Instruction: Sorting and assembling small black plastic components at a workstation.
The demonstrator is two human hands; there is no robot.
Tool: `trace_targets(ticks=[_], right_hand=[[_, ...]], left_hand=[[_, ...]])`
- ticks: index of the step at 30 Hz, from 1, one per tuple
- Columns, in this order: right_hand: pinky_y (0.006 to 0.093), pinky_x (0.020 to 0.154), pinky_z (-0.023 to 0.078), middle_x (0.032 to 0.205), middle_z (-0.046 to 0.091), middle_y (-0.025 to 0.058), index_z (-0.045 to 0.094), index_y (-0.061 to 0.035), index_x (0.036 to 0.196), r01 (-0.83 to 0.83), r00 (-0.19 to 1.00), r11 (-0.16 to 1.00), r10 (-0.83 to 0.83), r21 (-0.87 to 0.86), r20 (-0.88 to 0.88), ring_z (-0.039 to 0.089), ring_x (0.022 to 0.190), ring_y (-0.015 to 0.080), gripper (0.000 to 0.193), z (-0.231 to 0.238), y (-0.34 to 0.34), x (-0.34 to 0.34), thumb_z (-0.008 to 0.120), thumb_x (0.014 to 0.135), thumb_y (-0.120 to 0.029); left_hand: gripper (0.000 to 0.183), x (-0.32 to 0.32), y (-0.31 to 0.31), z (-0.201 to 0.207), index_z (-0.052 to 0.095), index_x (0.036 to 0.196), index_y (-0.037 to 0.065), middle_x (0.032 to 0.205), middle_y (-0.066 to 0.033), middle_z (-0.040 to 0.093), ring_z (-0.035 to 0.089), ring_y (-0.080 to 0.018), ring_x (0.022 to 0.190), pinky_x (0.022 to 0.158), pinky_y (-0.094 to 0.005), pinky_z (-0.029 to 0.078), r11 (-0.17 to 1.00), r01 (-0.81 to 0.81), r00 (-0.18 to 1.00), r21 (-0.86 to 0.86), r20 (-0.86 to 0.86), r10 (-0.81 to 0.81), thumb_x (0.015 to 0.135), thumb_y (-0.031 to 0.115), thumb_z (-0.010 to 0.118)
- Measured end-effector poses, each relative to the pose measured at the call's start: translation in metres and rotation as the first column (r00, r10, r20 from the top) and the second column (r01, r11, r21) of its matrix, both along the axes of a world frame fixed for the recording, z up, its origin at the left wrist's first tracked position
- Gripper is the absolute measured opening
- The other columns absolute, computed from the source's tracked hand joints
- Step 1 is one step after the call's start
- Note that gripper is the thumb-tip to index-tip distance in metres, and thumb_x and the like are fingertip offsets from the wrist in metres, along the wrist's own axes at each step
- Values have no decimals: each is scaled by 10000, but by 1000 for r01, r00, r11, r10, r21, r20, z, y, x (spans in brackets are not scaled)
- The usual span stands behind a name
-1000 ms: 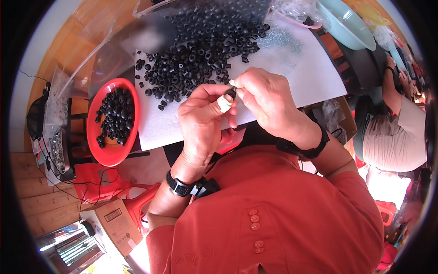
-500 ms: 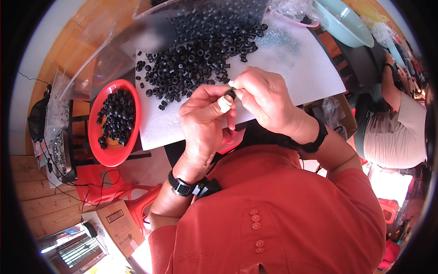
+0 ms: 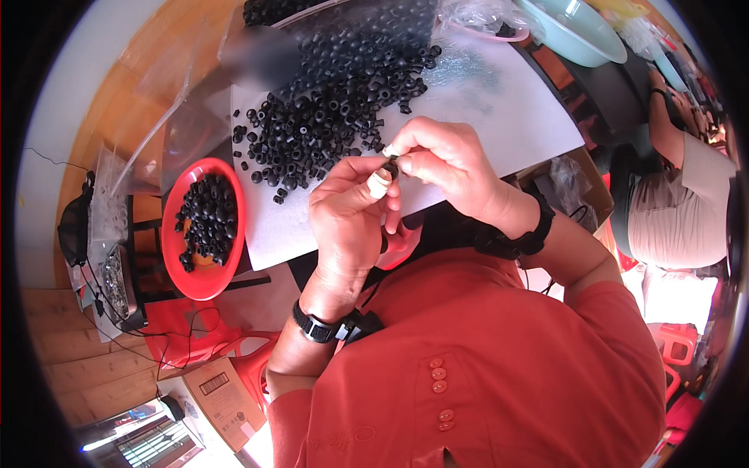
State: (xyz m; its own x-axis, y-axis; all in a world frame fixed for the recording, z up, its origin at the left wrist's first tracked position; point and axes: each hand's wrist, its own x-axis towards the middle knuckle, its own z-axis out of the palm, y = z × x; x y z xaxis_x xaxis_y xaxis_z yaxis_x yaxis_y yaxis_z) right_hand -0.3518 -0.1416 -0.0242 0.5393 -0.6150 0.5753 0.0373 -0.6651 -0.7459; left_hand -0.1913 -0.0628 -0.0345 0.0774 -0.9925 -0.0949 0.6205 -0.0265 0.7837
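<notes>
My left hand (image 3: 347, 204) is closed around a small black part (image 3: 393, 164), with pale tape wrapped round its thumb. My right hand (image 3: 449, 165) pinches at the same part from the other side, its thumb and forefinger meeting over it; a pale covering shows on one fingertip. Fingers hide most of the part, and I cannot tell whether the right hand holds a second tiny piece. Just beyond both hands, a large pile of small black hollow plastic parts (image 3: 328, 117) spreads over the white tabletop (image 3: 530, 117).
A red oval tray (image 3: 241, 238) with more black parts stands at the left. Tiny shiny pieces (image 3: 464, 74) lie beyond my right hand. A pale blue basin (image 3: 577, 35) is at the far right, a cardboard box (image 3: 218, 405) low left. Another person (image 3: 671, 203) sits at the right.
The view has shifted slightly, so the surroundings appear displaced. Both hands stay together at the small black part, with the right fingers a little closer over it.
</notes>
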Motion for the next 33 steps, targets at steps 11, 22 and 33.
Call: trace_targets(ticks=[11, 22, 33], right_hand=[[419, 542, 471, 831, 571, 89, 546, -52, 930, 200, 977, 904, -213, -378, 10, 586, 723, 303, 245, -8, 16, 12, 665, 718, -31], [398, 528, 461, 820, 562, 75, 551, -55, 942, 324, 941, 840, -333, -436, 59, 583, 690, 283, 287, -14, 12, 16, 702, 698, -72], [320, 475, 458, 694, 555, 84, 542, -13, 885, -23, 993, 989, 6, -144, -116, 595, 531, 198, 210, -4, 6, 6, 711, 761, -25]], left_hand=[[174, -8, 4, 4, 578, 1059, -77, 899, -166, 662, 639, -224, 710, 635, -327, 548, 995, -103, 995, -15, 0, 103, 935, 42, 601], [216, -11, 7, 21, 609, 1070, -90, 956, -182, 683, 684, -245, 813, 731, -345, 573, 994, -109, 993, 12, 52, 108, 955, 93, 602], [302, -2, 13, 24, 672, 952, -92, 689, -119, 664, 592, -150, 513, 427, -236, 418, 996, 43, 930, 77, 362, -68, 943, 209, 656]])
